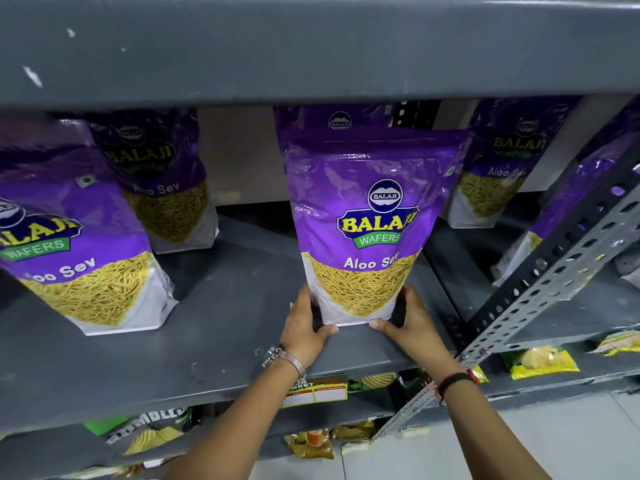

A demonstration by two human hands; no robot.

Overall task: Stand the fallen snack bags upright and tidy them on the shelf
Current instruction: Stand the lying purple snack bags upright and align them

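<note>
A purple Balaji Aloo Sev bag [370, 216] stands upright on the grey shelf [225, 341], near its front edge. My left hand [306, 325] grips the bag's lower left corner and my right hand [410, 320] grips its lower right corner. Another purple bag [341, 116] stands right behind it, mostly hidden. At the left a bag [79, 244] stands leaning a little, with a second bag [162, 181] upright behind it. A further bag [498, 174] stands at the back right.
A slotted metal upright [554, 275] crosses diagonally at the right, with another purple bag [568, 216] behind it on the neighbouring shelf. The shelf above [311, 46] hangs low over the bags. Yellow and green snack packs [540, 365] lie on the shelf below.
</note>
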